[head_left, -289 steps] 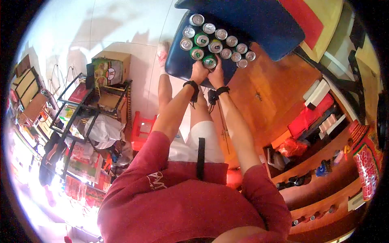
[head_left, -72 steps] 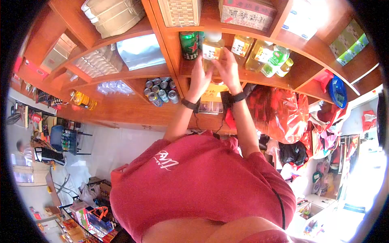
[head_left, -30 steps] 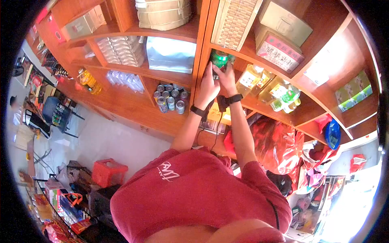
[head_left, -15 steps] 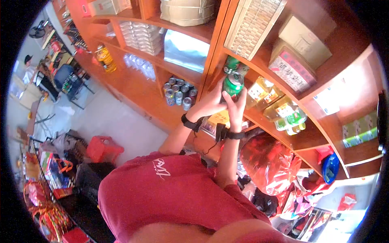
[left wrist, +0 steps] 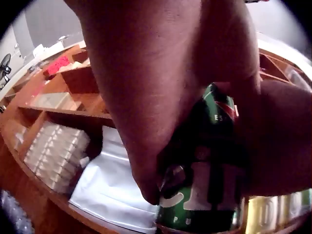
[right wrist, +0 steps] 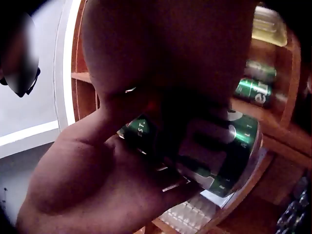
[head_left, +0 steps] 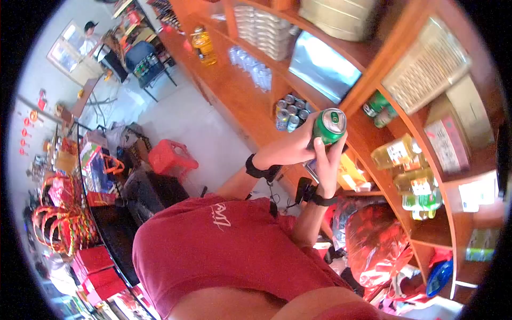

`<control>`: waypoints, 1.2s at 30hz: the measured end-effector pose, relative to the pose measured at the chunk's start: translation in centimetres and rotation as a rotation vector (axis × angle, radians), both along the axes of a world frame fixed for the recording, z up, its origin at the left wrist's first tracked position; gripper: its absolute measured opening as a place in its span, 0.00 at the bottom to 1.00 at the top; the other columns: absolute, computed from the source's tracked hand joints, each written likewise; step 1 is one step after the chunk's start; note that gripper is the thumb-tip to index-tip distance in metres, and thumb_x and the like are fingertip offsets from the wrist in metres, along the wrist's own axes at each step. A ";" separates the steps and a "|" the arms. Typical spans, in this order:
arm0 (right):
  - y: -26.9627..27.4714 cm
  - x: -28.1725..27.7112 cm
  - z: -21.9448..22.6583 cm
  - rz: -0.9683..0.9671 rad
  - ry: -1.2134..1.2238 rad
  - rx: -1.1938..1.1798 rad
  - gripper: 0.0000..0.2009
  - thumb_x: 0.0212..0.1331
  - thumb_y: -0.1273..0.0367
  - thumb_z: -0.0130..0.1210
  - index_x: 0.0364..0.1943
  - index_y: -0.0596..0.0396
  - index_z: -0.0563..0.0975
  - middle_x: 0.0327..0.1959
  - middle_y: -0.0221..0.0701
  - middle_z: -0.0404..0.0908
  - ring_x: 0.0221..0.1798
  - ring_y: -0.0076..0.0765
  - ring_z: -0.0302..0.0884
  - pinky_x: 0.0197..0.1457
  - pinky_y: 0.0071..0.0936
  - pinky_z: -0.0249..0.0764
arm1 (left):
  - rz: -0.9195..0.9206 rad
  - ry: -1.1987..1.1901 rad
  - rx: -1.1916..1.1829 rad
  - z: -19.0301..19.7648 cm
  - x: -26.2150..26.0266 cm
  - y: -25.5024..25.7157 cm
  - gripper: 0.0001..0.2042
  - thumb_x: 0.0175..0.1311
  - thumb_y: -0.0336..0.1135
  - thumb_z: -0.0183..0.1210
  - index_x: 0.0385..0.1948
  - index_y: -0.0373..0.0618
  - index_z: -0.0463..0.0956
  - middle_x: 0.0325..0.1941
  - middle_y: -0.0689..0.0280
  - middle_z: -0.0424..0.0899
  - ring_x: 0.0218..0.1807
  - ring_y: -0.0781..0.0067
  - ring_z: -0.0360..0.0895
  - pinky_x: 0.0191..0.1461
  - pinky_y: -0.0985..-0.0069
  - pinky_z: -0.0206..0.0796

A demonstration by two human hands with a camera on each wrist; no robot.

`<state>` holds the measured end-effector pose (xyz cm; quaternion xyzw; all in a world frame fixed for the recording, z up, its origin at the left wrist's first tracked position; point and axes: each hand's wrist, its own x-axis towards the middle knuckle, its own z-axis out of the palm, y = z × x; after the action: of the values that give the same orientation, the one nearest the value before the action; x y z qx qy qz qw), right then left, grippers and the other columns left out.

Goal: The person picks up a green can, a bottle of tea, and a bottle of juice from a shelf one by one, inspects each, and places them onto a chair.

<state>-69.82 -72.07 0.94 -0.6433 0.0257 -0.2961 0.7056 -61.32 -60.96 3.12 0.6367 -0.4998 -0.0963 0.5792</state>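
Observation:
Both hands hold one green beer can (head_left: 330, 125) in front of the shelves, its silver top and green tab facing up in the head view. My left hand (head_left: 288, 146) wraps the can from the left side. My right hand (head_left: 332, 165) holds it from the near side, with the thumb laid up along the can. In the left wrist view, white letters show on the can (left wrist: 195, 209), and fingers cover much of its body. The right wrist view has the can (right wrist: 234, 151) lying across between the two hands, partly in shadow.
Green cans (head_left: 376, 102) stand in the shelf compartment to the right, above several yellow-liquid bottles (head_left: 397, 152). A group of cans (head_left: 292, 111) sits in a lower compartment. A red stool (head_left: 172, 159) stands on the floor; a chair (head_left: 143, 61) bearing cans and a person (head_left: 92, 40) are farther back.
Earlier, the hands handled a yellow bottle at the shelf, then a green can inside the compartment. The can has come out in both hands, and the head view has turned left towards the room.

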 end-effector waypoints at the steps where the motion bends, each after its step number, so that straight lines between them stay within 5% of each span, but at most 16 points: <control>1: 1.3 1.1 0.1 0.035 -0.014 0.003 0.33 0.65 0.70 0.58 0.71 0.59 0.56 0.67 0.39 0.64 0.69 0.37 0.61 0.74 0.36 0.54 | 0.040 -0.032 -0.025 -0.1 0.8 1.5 0.39 0.60 0.28 0.64 0.70 0.34 0.48 0.67 0.46 0.64 0.70 0.49 0.65 0.73 0.63 0.57; 6: 9.6 8.6 0.5 0.206 0.023 -0.241 0.32 0.68 0.68 0.54 0.71 0.60 0.53 0.67 0.40 0.63 0.70 0.39 0.59 0.75 0.36 0.53 | 0.248 0.010 -0.077 -0.5 6.1 11.9 0.37 0.60 0.27 0.62 0.69 0.34 0.49 0.66 0.45 0.65 0.71 0.51 0.64 0.73 0.63 0.56; 13: 27.4 18.6 1.8 0.462 0.039 -0.208 0.33 0.70 0.68 0.53 0.74 0.57 0.50 0.68 0.39 0.62 0.69 0.37 0.60 0.74 0.35 0.55 | 0.485 -0.013 -0.091 0.9 12.7 31.1 0.36 0.62 0.25 0.59 0.70 0.37 0.48 0.67 0.47 0.66 0.72 0.54 0.64 0.74 0.66 0.56; 20: 41.6 26.6 1.4 0.752 -0.022 -0.345 0.29 0.68 0.65 0.56 0.69 0.56 0.57 0.62 0.36 0.68 0.61 0.33 0.67 0.65 0.33 0.65 | 0.743 0.098 -0.090 -0.1 15.8 46.1 0.37 0.60 0.23 0.58 0.70 0.39 0.48 0.68 0.46 0.66 0.73 0.50 0.63 0.73 0.63 0.57; 29: 51.3 33.7 -1.0 1.022 0.009 -0.325 0.29 0.68 0.67 0.57 0.68 0.57 0.57 0.60 0.36 0.69 0.61 0.32 0.67 0.65 0.30 0.64 | 0.988 0.238 -0.048 -3.0 19.3 55.0 0.38 0.60 0.28 0.65 0.70 0.40 0.50 0.64 0.44 0.71 0.69 0.46 0.68 0.69 0.61 0.62; 36: 55.0 44.4 -2.6 1.147 -0.048 -0.168 0.32 0.68 0.69 0.58 0.70 0.58 0.55 0.61 0.37 0.69 0.62 0.32 0.69 0.66 0.31 0.66 | 1.085 0.198 -0.024 -3.8 29.1 57.6 0.37 0.60 0.27 0.65 0.68 0.39 0.50 0.62 0.46 0.72 0.66 0.50 0.72 0.66 0.61 0.65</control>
<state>-25.40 -17.10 -1.61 -0.6013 -0.3668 0.1180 0.7000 -32.21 -3.33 -0.72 0.7841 -0.0440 0.1625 0.5973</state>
